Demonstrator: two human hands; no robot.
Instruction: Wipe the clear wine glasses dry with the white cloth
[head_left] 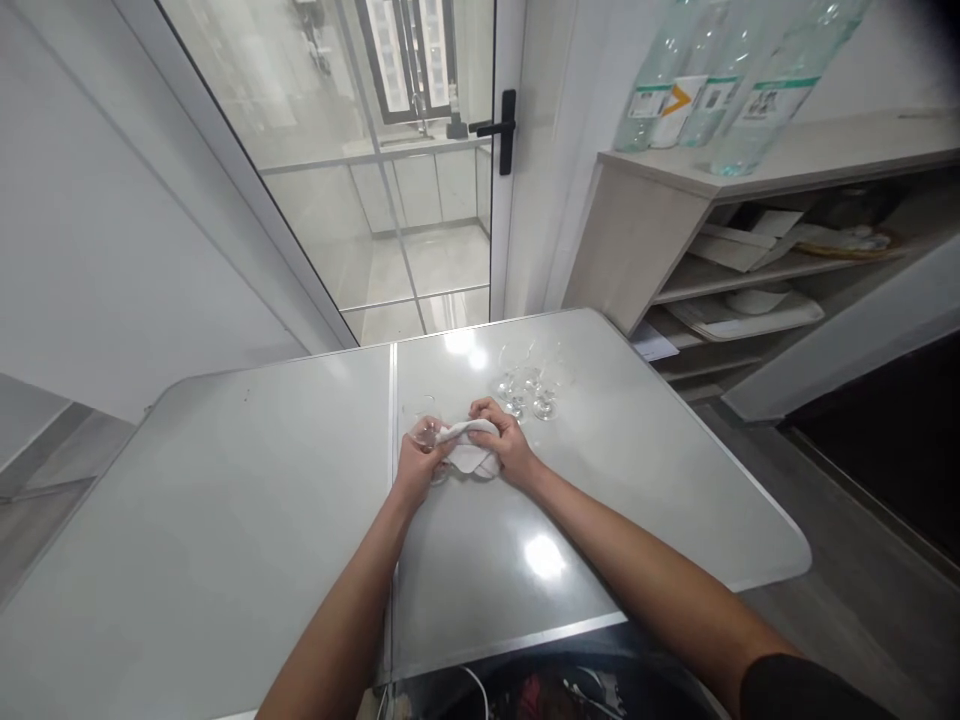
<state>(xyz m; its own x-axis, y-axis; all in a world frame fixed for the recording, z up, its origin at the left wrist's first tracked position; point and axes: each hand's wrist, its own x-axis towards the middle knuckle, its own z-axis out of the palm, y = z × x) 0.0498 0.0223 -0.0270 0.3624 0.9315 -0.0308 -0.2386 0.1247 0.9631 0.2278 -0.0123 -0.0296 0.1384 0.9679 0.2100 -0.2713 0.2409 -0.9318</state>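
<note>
My left hand (417, 462) is closed around a clear stemmed glass (424, 412), whose bowl rises above the fingers. Part of the glass is hidden by the hand. A folded white cloth (472, 452) is bunched between both hands, right beside the glass. My right hand (513, 445) grips this cloth from the right with its fingers curled. Just beyond the right hand, several clear stemmed glasses (544, 402) stand close together on the grey table (480, 560). Their thin outlines partly blend into the glossy top.
A metal-edged seam (393, 430) runs across the table. Behind it is a glass door (420, 250) with a black handle (507, 130). At the right, a wooden shelf unit (645, 230) carries large clear bottles (765, 115) on top and trays inside.
</note>
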